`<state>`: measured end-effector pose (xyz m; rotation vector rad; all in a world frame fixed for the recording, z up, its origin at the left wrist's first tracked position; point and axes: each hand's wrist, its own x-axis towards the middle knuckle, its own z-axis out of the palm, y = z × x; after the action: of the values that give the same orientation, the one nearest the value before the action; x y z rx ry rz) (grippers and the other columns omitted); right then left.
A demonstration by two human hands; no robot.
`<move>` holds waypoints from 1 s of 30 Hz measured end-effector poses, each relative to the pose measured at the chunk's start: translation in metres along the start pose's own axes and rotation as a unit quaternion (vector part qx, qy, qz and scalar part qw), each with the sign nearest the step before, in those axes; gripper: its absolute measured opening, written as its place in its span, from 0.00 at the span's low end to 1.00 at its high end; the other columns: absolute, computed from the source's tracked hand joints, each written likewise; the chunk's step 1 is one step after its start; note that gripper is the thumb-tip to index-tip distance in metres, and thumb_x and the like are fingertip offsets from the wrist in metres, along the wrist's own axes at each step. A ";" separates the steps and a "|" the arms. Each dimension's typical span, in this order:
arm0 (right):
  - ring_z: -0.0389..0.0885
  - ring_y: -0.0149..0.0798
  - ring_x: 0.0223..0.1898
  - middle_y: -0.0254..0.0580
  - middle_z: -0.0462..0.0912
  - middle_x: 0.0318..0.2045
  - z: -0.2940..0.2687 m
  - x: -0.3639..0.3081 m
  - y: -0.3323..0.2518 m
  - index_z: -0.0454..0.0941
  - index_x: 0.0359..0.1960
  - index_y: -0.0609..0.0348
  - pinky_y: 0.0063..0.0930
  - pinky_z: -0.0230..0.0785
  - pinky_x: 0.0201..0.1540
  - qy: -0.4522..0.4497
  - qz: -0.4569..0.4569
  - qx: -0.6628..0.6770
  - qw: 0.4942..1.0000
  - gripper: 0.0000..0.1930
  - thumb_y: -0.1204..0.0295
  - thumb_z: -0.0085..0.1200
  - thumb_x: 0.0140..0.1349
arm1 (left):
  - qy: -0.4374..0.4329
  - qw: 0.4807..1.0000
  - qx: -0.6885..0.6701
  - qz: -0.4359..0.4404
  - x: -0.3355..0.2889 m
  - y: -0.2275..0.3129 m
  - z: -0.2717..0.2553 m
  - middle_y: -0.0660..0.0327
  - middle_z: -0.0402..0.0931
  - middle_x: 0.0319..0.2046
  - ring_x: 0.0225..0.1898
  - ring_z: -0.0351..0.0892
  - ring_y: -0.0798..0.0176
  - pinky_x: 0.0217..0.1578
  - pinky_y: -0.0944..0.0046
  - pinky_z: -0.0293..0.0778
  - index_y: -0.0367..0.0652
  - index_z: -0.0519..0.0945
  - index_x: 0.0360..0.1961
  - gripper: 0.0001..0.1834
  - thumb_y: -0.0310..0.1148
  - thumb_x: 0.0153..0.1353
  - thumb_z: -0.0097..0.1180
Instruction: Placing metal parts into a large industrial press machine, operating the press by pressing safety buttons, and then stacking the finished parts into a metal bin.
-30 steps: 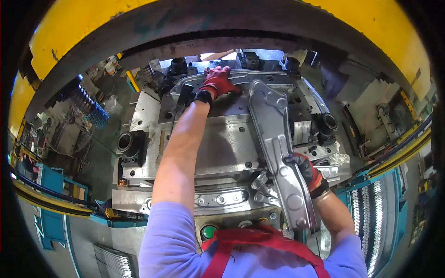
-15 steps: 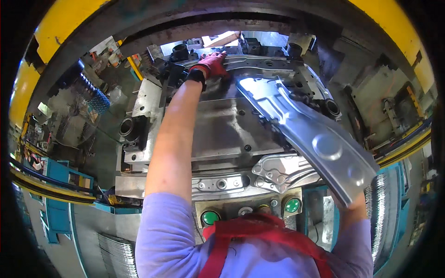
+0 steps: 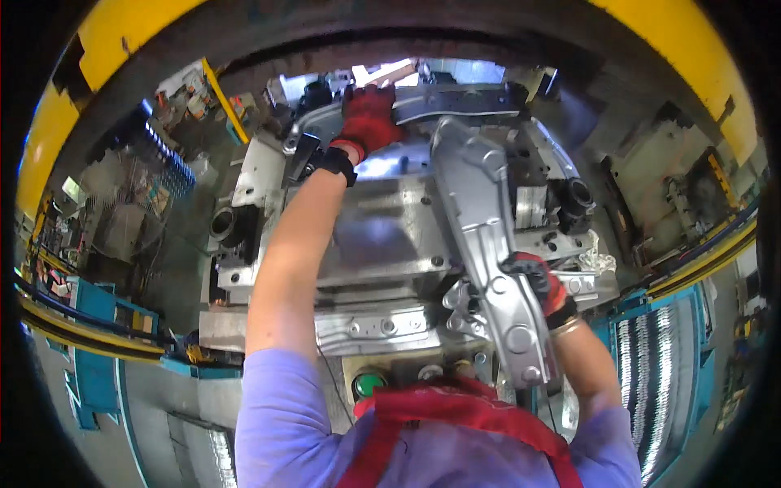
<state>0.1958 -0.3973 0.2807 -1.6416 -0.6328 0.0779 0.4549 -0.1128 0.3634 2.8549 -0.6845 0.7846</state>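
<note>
My right fingers (image 3: 530, 267) hold this panel (image 3: 478, 199) one-sided, so it could swing; left fingers (image 3: 368, 102) over curved part (image 3: 464, 101), can't tell if gripping.

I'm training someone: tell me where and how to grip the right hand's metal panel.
Probably grip the panel by its right edge, below the middle, from the right, like the right hand: it is long and narrow, its far end over the die.

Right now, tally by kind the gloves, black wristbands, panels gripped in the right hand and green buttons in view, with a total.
Gloves: 2 (left glove, right glove)
Black wristbands: 2 (left wristband, right wristband)
Gripped panels: 1 (grey metal panel)
Green buttons: 1 (round green button)
Total: 6
</note>
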 end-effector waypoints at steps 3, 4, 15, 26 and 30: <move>0.79 0.41 0.39 0.47 0.79 0.40 0.001 -0.026 -0.029 0.74 0.42 0.66 0.32 0.72 0.43 0.021 0.148 0.099 0.984 0.15 0.81 0.51 0.50 | 0.139 0.989 0.040 0.012 -0.062 -0.002 -0.034 0.50 0.68 0.46 0.53 0.64 0.46 0.61 0.43 0.48 0.45 0.67 0.55 0.46 0.51 0.31 0.66; 0.79 0.44 0.39 0.49 0.79 0.41 0.001 -0.034 -0.045 0.73 0.43 0.66 0.34 0.73 0.42 0.052 0.246 0.174 0.952 0.17 0.82 0.51 0.47 | 0.142 0.989 0.039 0.028 -0.085 -0.003 -0.044 0.50 0.67 0.47 0.53 0.63 0.47 0.59 0.45 0.51 0.45 0.66 0.55 0.46 0.51 0.31 0.67; 0.72 0.35 0.47 0.38 0.73 0.47 -0.070 -0.237 0.026 0.65 0.55 0.64 0.29 0.64 0.48 0.112 0.230 0.116 0.960 0.26 0.59 0.49 0.60 | -0.080 0.992 -0.089 -0.026 -0.335 0.028 -0.104 0.48 0.61 0.51 0.55 0.59 0.43 0.61 0.42 0.48 0.43 0.62 0.59 0.52 0.46 0.27 0.70; 0.76 0.39 0.45 0.44 0.73 0.48 -0.073 -0.214 0.014 0.58 0.61 0.62 0.30 0.69 0.49 0.186 0.297 0.041 0.936 0.30 0.68 0.54 0.57 | -0.224 0.970 -0.004 -0.090 -0.409 0.001 -0.015 0.51 0.63 0.54 0.59 0.58 0.49 0.63 0.44 0.45 0.44 0.62 0.59 0.53 0.48 0.27 0.70; 0.72 0.39 0.50 0.42 0.70 0.52 -0.058 -0.151 -0.026 0.52 0.64 0.59 0.33 0.70 0.47 0.122 0.330 -0.040 0.935 0.41 0.74 0.61 0.48 | -0.264 0.961 0.033 -0.079 -0.410 0.005 0.000 0.51 0.62 0.56 0.61 0.56 0.49 0.63 0.43 0.43 0.44 0.61 0.59 0.54 0.51 0.27 0.70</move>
<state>0.0821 -0.5156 0.2698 -1.8474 0.1280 0.3338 0.1388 0.0451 0.1553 3.1482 -0.4695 0.0123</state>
